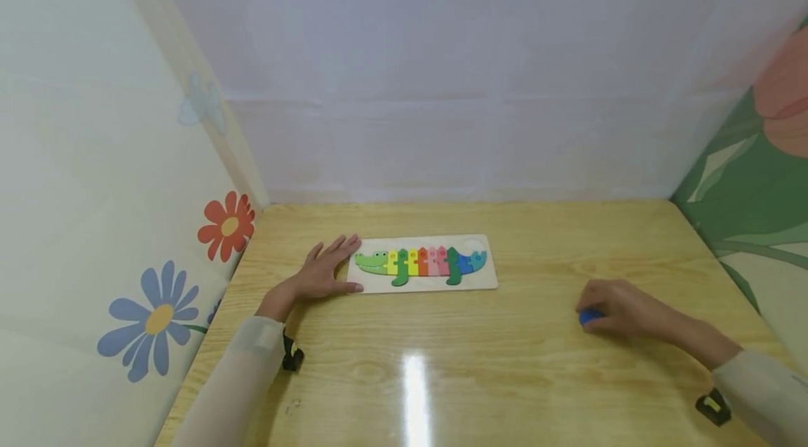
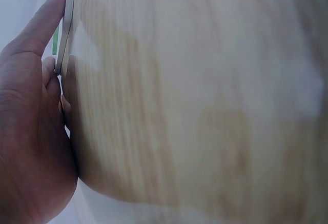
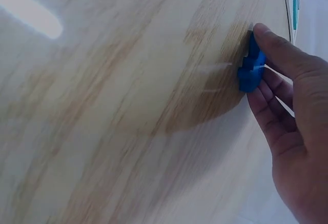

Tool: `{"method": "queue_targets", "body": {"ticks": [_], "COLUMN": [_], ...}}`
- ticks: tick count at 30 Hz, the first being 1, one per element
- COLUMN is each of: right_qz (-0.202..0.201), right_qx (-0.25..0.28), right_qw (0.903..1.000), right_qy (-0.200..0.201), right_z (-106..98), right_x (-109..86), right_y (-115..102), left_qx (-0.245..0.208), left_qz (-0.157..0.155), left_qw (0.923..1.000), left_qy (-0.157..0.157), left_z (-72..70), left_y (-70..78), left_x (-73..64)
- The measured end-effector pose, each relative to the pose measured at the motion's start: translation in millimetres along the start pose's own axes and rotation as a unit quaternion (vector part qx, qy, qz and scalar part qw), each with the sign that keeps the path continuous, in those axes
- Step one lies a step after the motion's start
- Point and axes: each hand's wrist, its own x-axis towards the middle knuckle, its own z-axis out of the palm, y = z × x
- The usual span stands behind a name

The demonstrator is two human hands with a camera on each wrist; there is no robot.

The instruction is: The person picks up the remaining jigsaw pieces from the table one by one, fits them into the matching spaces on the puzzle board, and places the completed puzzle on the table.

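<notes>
A crocodile puzzle board (image 1: 424, 283) lies on the wooden table, its colourful pieces running from a green head at the left to a blue tail at the right. My left hand (image 1: 325, 273) rests at the board's left end, fingers spread and fairly straight; the thumb touches the lower corner and a fingertip the upper one. In the left wrist view, the thumb (image 2: 48, 14) lies along the board's edge. Away to the right, my right hand (image 1: 621, 308) pinches a small blue piece (image 3: 252, 69) with a notched edge, close to the tabletop. The fingers hide part of it.
The wooden table (image 1: 353, 370) has a bright light reflection near its front. A pale cloth wall (image 1: 442, 82) stands behind it. Flower-printed panels (image 1: 158, 321) flank both sides. Black-and-yellow devices (image 1: 713, 406) sit at both wrists.
</notes>
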Motion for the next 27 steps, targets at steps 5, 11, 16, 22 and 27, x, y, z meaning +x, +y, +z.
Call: {"method": "queue_targets", "body": {"ticks": [5,11,16,22,27], "right_qz": [-0.018,-0.004,0.033,0.084,0.034], "right_qx": [-0.007,-0.03,-0.028,-0.002,0.057], "right_qw": [0.9994,0.9984,0.9978,0.9957,0.9962], "right_qy": [0.03,0.047,0.051,0.038,0.057], "right_z": [4.3,9.1,11.6,12.3,12.5], "right_x": [7.1,16.8,25.1,33.5,30.9], "right_y": [2.9,4.5,3.8,3.8,13.0], "left_qx": [0.003,0.003,0.0,0.003,0.001], "left_qz": [0.0,0.0,0.001,0.001,0.0], "left_qw": [1.0,1.0,1.0,1.0,1.0], "left_qy": [-0.001,0.0,0.002,0.003,0.002], "left_z": [0.4,0.5,0.8,0.9,1.0], "left_y": [-1.2,-1.0,-0.8,-1.3,-1.1], "left_x": [0.3,-0.1,-0.2,0.1,-0.1]}}
